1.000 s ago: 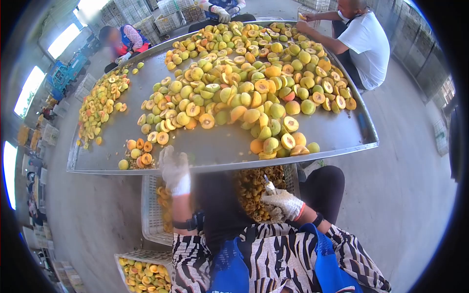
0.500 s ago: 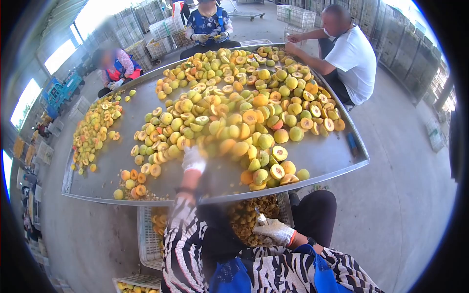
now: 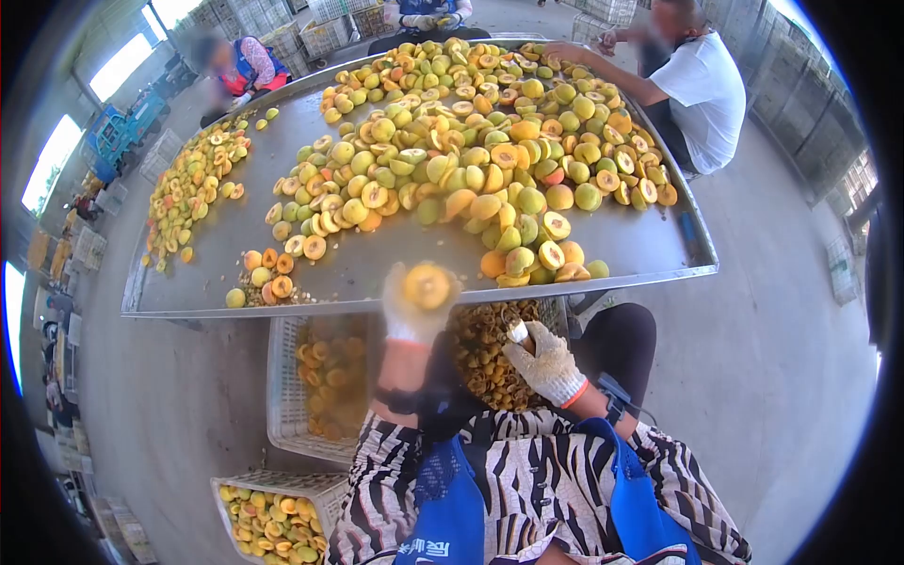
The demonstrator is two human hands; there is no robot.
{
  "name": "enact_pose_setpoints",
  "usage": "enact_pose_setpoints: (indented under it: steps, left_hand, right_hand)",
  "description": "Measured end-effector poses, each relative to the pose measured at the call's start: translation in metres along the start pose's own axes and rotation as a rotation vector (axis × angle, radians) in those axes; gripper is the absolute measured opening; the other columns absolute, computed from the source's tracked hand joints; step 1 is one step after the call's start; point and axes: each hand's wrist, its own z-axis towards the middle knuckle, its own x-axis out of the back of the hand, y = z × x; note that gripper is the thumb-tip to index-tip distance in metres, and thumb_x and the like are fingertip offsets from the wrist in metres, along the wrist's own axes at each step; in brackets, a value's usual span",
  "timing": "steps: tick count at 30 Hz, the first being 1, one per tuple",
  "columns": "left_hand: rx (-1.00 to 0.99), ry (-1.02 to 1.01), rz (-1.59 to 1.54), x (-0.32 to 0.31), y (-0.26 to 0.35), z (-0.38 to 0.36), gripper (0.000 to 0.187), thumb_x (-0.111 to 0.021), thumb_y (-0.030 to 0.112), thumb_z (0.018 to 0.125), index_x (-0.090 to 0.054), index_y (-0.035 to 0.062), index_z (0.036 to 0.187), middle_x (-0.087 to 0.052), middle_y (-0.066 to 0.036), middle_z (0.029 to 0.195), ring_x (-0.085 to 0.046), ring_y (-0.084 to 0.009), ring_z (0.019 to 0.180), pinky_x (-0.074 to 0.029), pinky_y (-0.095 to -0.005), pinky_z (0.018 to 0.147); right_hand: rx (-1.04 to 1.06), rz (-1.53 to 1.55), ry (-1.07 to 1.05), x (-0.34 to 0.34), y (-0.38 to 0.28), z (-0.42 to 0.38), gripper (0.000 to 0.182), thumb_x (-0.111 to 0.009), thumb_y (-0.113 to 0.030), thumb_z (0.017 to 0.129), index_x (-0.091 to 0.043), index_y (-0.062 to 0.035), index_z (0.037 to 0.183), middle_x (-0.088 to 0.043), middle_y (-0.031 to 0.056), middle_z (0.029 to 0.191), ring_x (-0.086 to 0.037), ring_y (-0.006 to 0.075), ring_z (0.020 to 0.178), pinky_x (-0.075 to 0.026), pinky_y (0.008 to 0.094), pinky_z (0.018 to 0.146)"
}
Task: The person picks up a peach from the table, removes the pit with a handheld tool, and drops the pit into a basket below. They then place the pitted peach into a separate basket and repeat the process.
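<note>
My left hand (image 3: pixel 414 315), in a white work glove and blurred by motion, is closed on a peach half (image 3: pixel 427 285) just over the near rim of the metal table (image 3: pixel 348 273). The cut orange side of the half faces up. My right hand (image 3: pixel 548 365), also gloved, grips a small tool with a white handle (image 3: pixel 517 332); its tip is hard to make out. Below that hand lies a heap of brown fruit scraps (image 3: pixel 485 363). A large pile of whole and halved peaches (image 3: pixel 452 160) covers much of the table.
Under the table edge stands a crate (image 3: pixel 281 395) with peach halves; another crate (image 3: pixel 224 513) of halves is at lower left. A person in a white shirt (image 3: pixel 702 99) sits at the right. Two other people sit at the far side and far left.
My left hand has drawn back from the peach pile toward me, now with a peach half in it. My right hand with the tool has risen slightly in view. The view has tilted down.
</note>
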Motion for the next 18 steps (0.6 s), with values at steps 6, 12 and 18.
enact_pose_setpoints:
  steps: [6, 12, 18]
  left_hand:
    - [0.042, -0.082, 0.002, 0.003, -0.038, -0.034, 0.036, -0.04, 0.035, 0.099, -0.057, 0.0035, 0.105, -0.061, -0.017, 0.096, -0.059, -0.0326, 0.089, -0.051, -0.047, 0.081]
    - [-0.019, -0.109, 0.038, 0.013, -0.05, -0.043, 0.03, -0.045, 0.028, 0.096, -0.061, 0.0033, 0.103, -0.063, -0.015, 0.096, -0.061, -0.0338, 0.091, -0.051, -0.0498, 0.084]
    - [-0.109, -0.201, 0.15, 0.02, -0.056, -0.047, 0.029, -0.047, 0.025, 0.095, -0.06, 0.0019, 0.106, -0.063, -0.016, 0.097, -0.062, -0.0332, 0.092, -0.052, -0.0488, 0.083]
  right_hand:
    - [0.216, -0.085, -0.115, -0.01, -0.022, 0.004, 0.034, -0.067, -0.032, 0.086, -0.055, -0.0049, 0.102, -0.065, 0.0211, 0.084, -0.064, 0.0429, 0.085, -0.051, 0.0503, 0.072]
    - [0.117, -0.265, -0.21, -0.013, -0.041, 0.0, 0.037, -0.064, -0.033, 0.087, -0.052, -0.0049, 0.107, -0.066, 0.0242, 0.09, -0.063, 0.0448, 0.087, -0.051, 0.0528, 0.074]
    - [-0.017, -0.331, -0.259, -0.015, -0.049, -0.006, 0.03, -0.059, -0.028, 0.089, -0.059, -0.0038, 0.105, -0.067, 0.0203, 0.099, -0.065, 0.0386, 0.092, -0.052, 0.0458, 0.078]
